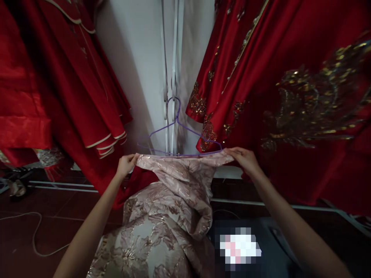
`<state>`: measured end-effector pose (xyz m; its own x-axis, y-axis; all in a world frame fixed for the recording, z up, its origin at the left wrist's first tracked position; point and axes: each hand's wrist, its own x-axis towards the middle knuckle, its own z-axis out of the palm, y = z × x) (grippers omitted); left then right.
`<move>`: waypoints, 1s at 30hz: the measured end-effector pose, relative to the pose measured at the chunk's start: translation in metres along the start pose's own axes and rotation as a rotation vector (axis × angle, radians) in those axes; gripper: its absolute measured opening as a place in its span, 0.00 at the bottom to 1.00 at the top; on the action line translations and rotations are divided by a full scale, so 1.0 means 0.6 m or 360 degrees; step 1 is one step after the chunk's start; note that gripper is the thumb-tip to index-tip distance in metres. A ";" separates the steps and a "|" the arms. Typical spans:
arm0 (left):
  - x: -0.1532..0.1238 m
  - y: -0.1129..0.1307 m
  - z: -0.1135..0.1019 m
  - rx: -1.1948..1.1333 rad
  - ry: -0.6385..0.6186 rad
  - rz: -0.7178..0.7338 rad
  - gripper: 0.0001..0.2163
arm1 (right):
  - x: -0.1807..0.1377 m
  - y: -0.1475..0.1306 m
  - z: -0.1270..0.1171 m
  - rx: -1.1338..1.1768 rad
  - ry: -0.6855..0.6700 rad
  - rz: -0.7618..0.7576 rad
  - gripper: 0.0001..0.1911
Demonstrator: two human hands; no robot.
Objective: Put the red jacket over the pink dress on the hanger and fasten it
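Observation:
A pale pink brocade garment (171, 208) with a floral weave hangs down in front of me from its top edge. My left hand (126, 165) is closed on the left end of that edge. My right hand (245, 159) pinches the right end. A purple wire hanger (177, 131) sits just above the held edge, its bottom bar running along the fabric between my hands and its hook pointing up in front of a white wall. The garment's lower part falls toward me and out of the frame.
Red satin garments with cream piping (58, 85) hang at the left. Red gowns with gold embroidery (295, 96) fill the right. A white wall with vertical rails (171, 58) stands between them. The floor is dark red, with a white cable (34, 231) at the left.

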<state>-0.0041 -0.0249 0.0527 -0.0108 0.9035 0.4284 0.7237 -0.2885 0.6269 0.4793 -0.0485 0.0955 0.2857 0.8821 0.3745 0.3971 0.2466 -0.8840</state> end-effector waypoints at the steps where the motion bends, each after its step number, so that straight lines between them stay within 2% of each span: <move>1: -0.014 0.002 0.004 0.0064 0.0023 -0.0003 0.21 | -0.018 0.002 0.002 -0.0044 -0.0133 0.0008 0.16; 3: -0.032 0.025 0.012 0.0147 0.0129 0.0090 0.18 | -0.053 -0.005 0.012 -0.0088 -0.0440 -0.0043 0.17; 5: -0.037 0.066 0.022 0.0174 0.0211 0.0315 0.15 | -0.081 -0.026 0.026 -0.0104 -0.0624 -0.0174 0.17; 7: -0.031 0.117 0.035 0.0210 0.0143 0.0591 0.13 | -0.095 -0.053 0.039 -0.0169 -0.0592 -0.0348 0.15; 9: -0.020 0.164 0.054 0.0236 -0.0019 0.0839 0.12 | -0.093 -0.076 0.050 -0.0250 -0.0490 -0.0529 0.13; 12: -0.009 0.207 0.088 0.0258 -0.0215 0.1017 0.12 | -0.064 -0.089 0.058 -0.0210 -0.0376 -0.0722 0.09; 14: -0.009 0.214 0.110 0.0260 -0.0286 0.1010 0.12 | -0.036 -0.080 0.056 -0.0135 -0.0230 -0.0753 0.08; 16: -0.015 0.209 0.126 0.0234 -0.0309 0.0963 0.12 | -0.010 -0.060 0.046 -0.0129 0.0006 -0.0726 0.08; 20: -0.031 0.194 0.139 0.0109 -0.0243 0.0901 0.12 | 0.020 -0.019 0.016 -0.0199 0.0361 -0.0656 0.07; 26: -0.040 0.195 0.135 0.0003 -0.0208 0.0878 0.12 | 0.019 -0.004 -0.007 -0.0240 0.0572 -0.0632 0.09; 30: -0.043 0.194 0.130 0.0023 -0.0205 0.0893 0.12 | 0.018 -0.009 -0.003 -0.0322 0.0586 -0.0607 0.11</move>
<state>0.1345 -0.0569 0.0640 0.4608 0.6451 0.6095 0.6038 -0.7312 0.3174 0.4820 -0.0409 0.1048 0.3601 0.5387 0.7617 0.6805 0.4068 -0.6094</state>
